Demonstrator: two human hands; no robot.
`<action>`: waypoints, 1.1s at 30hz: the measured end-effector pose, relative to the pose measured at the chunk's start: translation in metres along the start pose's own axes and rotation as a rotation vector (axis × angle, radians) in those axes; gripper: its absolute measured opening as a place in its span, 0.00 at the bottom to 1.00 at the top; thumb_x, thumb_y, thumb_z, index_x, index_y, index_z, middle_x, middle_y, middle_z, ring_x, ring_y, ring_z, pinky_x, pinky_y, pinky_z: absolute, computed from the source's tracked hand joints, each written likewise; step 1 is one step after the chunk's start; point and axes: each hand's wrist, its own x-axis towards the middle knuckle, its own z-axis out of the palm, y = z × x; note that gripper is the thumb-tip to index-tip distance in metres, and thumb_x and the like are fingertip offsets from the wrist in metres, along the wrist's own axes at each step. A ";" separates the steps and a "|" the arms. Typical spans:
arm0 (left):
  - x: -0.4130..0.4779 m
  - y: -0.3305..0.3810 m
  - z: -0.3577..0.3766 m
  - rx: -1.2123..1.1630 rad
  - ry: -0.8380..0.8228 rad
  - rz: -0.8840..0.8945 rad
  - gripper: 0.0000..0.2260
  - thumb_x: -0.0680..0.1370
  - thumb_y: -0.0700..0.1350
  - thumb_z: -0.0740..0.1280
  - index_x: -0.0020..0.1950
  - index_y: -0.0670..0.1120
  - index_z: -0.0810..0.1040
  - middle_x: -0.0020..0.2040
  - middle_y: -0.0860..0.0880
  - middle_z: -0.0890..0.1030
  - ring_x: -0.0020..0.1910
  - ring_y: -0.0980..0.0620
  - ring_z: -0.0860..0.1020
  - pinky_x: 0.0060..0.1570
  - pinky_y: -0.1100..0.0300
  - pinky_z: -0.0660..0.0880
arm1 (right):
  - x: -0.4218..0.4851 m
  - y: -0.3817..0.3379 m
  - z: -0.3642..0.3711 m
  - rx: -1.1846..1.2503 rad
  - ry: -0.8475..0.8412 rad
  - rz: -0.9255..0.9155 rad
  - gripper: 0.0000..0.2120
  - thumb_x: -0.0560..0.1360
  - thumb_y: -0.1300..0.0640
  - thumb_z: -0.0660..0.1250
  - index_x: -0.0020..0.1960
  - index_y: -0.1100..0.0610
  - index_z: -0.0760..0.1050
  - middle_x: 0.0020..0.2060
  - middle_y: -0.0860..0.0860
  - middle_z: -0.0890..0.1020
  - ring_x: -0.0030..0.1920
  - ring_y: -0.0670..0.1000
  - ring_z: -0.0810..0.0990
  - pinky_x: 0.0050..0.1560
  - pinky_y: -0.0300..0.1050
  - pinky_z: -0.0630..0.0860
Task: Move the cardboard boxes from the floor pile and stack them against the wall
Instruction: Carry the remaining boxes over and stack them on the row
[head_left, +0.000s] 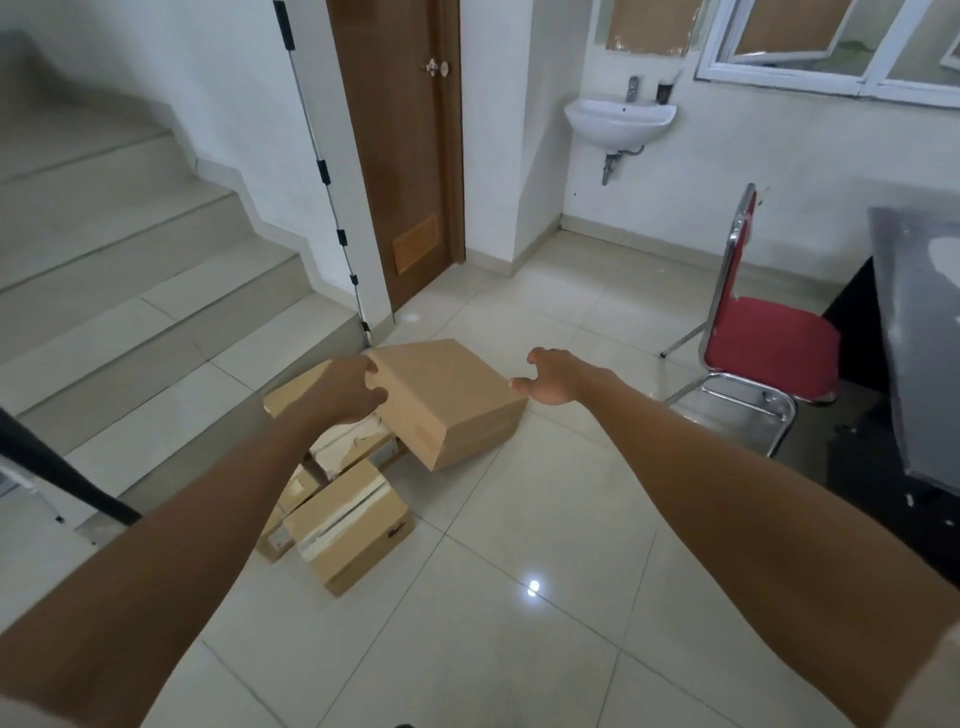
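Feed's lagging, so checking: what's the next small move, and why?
Probably close the right hand onto the right side of the top box: the left hand grips its left edge, while the right hand is open beside it, holding nothing.

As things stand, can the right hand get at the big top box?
Probably yes: the right hand hovers open just beside the big top box, with nothing between them.

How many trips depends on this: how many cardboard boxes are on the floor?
5: large box at the right, flat box beneath the left hand, torn box mid-pile, taped box nearest, small box left of it. Others may be hidden.
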 end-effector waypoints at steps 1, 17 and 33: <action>0.011 0.000 0.000 0.003 -0.013 -0.007 0.22 0.78 0.47 0.66 0.70 0.40 0.68 0.68 0.41 0.72 0.65 0.43 0.71 0.61 0.53 0.69 | 0.012 0.001 -0.003 -0.002 -0.008 -0.006 0.32 0.79 0.40 0.59 0.75 0.58 0.58 0.72 0.56 0.66 0.70 0.57 0.66 0.65 0.53 0.67; 0.254 -0.049 -0.015 -0.052 -0.130 -0.097 0.23 0.79 0.50 0.64 0.71 0.41 0.67 0.71 0.41 0.69 0.68 0.43 0.69 0.65 0.52 0.66 | 0.233 -0.018 -0.049 -0.007 -0.092 0.038 0.33 0.78 0.38 0.58 0.76 0.56 0.57 0.73 0.54 0.65 0.71 0.56 0.66 0.66 0.54 0.67; 0.447 -0.067 0.002 -0.095 -0.186 -0.249 0.23 0.79 0.50 0.64 0.71 0.41 0.67 0.72 0.42 0.68 0.70 0.43 0.67 0.68 0.52 0.64 | 0.455 -0.001 -0.107 -0.082 -0.231 0.007 0.33 0.79 0.37 0.56 0.76 0.56 0.58 0.72 0.54 0.66 0.71 0.56 0.67 0.65 0.55 0.67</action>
